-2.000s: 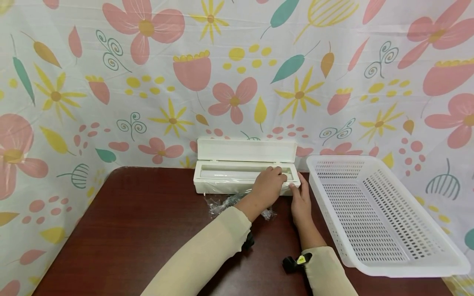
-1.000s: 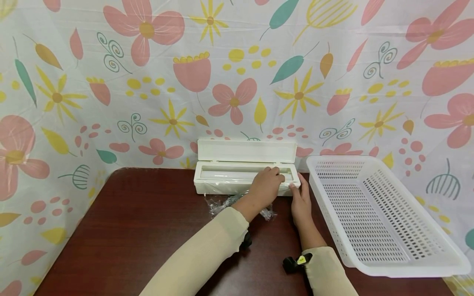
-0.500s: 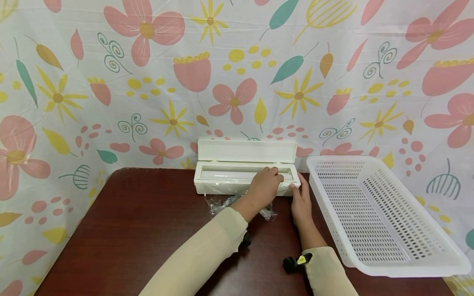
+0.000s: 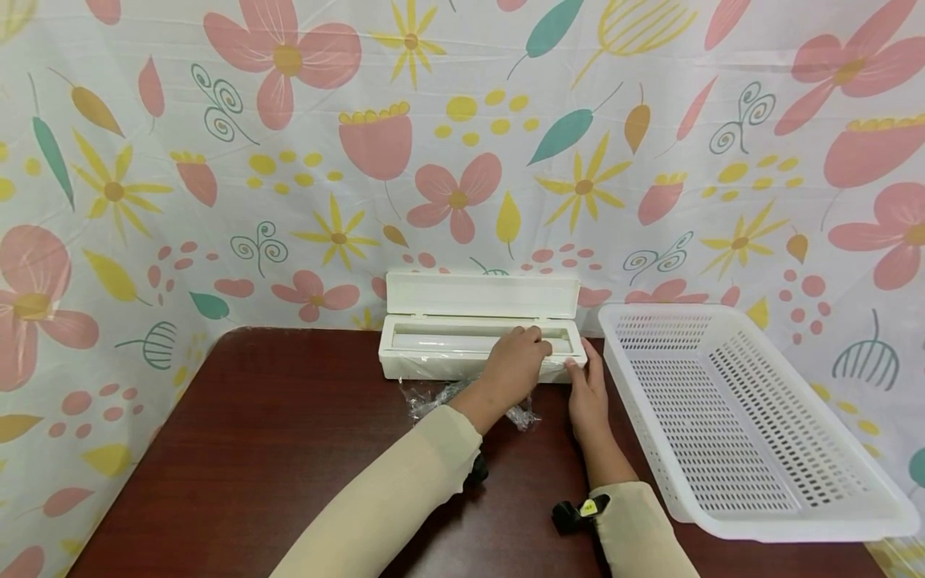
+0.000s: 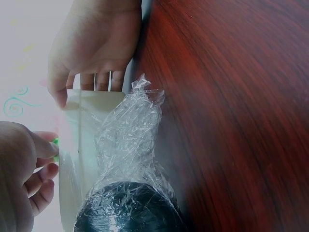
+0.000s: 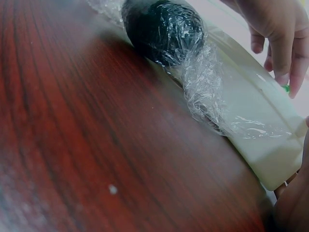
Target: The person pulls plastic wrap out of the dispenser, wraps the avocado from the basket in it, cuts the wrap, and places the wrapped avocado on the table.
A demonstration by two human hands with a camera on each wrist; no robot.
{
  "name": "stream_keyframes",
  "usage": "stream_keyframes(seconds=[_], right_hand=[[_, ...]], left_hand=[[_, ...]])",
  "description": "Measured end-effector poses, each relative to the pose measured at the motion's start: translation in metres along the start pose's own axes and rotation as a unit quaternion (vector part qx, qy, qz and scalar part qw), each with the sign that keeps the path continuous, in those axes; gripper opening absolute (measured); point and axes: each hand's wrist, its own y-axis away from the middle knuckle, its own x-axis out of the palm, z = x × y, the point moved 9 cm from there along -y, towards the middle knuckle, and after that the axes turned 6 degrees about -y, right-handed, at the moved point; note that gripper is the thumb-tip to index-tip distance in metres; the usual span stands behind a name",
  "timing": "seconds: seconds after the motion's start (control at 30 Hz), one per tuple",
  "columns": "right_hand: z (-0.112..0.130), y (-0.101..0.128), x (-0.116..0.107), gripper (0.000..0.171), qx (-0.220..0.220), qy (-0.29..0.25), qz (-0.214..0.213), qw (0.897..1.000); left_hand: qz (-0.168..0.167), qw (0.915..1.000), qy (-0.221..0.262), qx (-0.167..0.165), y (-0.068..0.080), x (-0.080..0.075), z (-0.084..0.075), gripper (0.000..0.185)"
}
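A white cling film dispenser (image 4: pixel 408 368) stands at the back of the table with its lid (image 4: pixel 480 295) raised and a white roll (image 4: pixel 444 343) inside. My left hand (image 4: pixel 515 363) reaches over its front edge and pinches a small green slider (image 5: pixel 56 149) between thumb and finger. My right hand (image 4: pixel 588 397) grips the dispenser's right end, thumb on top and fingers around the end. Cling film (image 6: pixel 205 92) runs over the dispenser's front and wraps a dark, rounded object (image 6: pixel 164 31) lying before it. My left arm mostly hides that object in the head view.
A white perforated plastic basket (image 4: pixel 817 522) stands on the right, close beside my right hand. The dark red wooden table (image 4: pixel 238 449) extends to the left and front. A floral curtain (image 4: pixel 462 120) hangs right behind the dispenser.
My left hand has shifted slightly left along the dispenser's front edge, mostly in the first second. My right hand and the dispenser have stayed in place.
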Motion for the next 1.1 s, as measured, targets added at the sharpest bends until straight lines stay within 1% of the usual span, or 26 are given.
stream_keyframes(seconds=[0.37, 0.73, 1.1], right_hand=[[-0.0003, 0.0001, -0.0001, 0.056, 0.004, -0.006, 0.003, 1.000], [-0.0014, -0.0013, 0.0000, 0.055, 0.001, -0.009, 0.000, 1.000], [-0.0042, -0.0002, -0.0007, 0.057, 0.025, 0.002, -0.001, 1.000]], left_hand=[[0.005, 1.0000, -0.004, -0.003, 0.0013, 0.0001, 0.0025, 0.031], [0.008, 1.0000, -0.001, -0.005, 0.0043, -0.0021, 0.0043, 0.031], [-0.002, 1.0000, 0.010, -0.001, 0.0066, -0.0023, 0.0067, 0.027]])
